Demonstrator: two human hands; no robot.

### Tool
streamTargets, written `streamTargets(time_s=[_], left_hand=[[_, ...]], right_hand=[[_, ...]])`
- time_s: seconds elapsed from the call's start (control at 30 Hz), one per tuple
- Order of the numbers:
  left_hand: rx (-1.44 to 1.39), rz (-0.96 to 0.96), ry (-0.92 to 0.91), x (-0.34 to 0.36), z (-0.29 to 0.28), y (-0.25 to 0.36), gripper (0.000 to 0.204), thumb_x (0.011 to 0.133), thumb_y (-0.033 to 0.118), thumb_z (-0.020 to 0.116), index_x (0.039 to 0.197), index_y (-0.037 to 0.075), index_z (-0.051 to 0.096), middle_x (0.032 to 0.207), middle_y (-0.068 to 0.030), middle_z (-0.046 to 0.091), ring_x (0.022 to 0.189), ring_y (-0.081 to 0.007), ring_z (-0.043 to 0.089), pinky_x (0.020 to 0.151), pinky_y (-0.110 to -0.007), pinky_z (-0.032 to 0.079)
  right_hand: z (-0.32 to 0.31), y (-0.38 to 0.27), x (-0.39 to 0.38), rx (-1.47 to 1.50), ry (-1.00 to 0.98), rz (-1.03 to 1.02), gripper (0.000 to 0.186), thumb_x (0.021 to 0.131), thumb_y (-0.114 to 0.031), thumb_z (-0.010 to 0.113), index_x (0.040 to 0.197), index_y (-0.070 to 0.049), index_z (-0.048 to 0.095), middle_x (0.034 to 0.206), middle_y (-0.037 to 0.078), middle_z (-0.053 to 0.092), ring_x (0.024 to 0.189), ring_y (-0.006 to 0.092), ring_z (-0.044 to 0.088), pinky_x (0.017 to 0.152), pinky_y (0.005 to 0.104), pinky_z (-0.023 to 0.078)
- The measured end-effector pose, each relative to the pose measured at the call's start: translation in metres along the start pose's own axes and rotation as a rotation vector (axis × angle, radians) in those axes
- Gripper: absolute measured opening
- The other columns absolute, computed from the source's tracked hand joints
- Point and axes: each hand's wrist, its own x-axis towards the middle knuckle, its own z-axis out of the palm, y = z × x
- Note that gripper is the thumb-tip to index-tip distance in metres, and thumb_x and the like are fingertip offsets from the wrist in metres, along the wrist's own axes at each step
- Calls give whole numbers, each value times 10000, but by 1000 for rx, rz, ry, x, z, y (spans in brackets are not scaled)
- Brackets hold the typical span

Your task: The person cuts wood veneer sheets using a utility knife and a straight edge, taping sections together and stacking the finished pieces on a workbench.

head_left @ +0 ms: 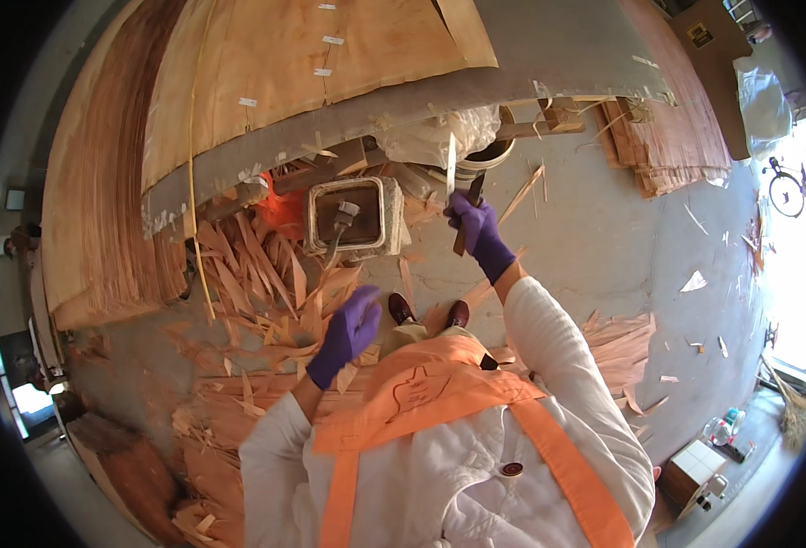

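My right hand (pixel 476 219) in a purple glove grips a long pale blade (pixel 451 169) and a dark flat strip (pixel 476 189), held upright. My left hand (pixel 348 333), also gloved, hangs above wood scraps (pixel 266 265) with its fingers loosely curved and nothing visible in them. A crusted rectangular tub (pixel 389 228) holds brown matter and a brush (pixel 345 219). Behind my right hand are a bucket (pixel 494 151) and crumpled clear plastic (pixel 421 137). An orange object (pixel 278 205) lies behind the scraps. My shoes (pixel 458 312) are below.
A veneer-covered bench (pixel 312 55) with small tape pieces spans the top. Veneer stacks stand left (pixel 111 201) and upper right (pixel 659 146). Loose strips (pixel 613 356) litter the floor around me. A bicycle (pixel 785 189) stands by the bright right-hand doorway, with a straw broom (pixel 786 402) below.
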Motion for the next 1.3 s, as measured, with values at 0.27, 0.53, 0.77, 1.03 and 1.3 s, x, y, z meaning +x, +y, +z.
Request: streamTargets(time_s=[0.27,0.53,0.77,1.03,1.3], left_hand=[[-665,-441,-48,135,64,83,311,901,202,603,1153,32,538,1040,-70,610,949,-120,590,811,-257,487],[-1001,-622,49,125,98,81,161,898,185,600,982,47,605,852,-65,656,784,-168,641,721,-295,536],[-1255,-465,147,120,78,87,189,936,212,543,1044,65,594,914,-87,644,831,-211,642,753,-323,547],[510,90,227,63,44,17,469,768,219,666,1160,13,512,1126,-176,573,991,-346,581,872,-412,466],[-44,5,-248,62,70,56,236,832,199,620,1031,72,608,902,-87,641,873,-258,601,869,-396,430]], right_hand=[[-21,-22,-107,-133,-208,90,229,878,-205,583,1010,-18,588,854,46,629,712,131,616,617,255,474],[-41,-16,-130,-137,-194,105,191,873,-175,591,982,-18,593,798,66,632,666,130,605,587,243,457],[-83,-14,-119,106,-74,104,208,858,-185,592,981,-17,581,822,79,613,661,150,587,557,250,446],[-70,-45,-140,225,-210,173,274,897,-233,572,1080,-31,546,934,92,625,786,172,624,640,253,472],[-32,-50,-152,149,-245,171,268,906,-207,558,1104,-28,551,960,87,634,794,167,638,645,255,480]])
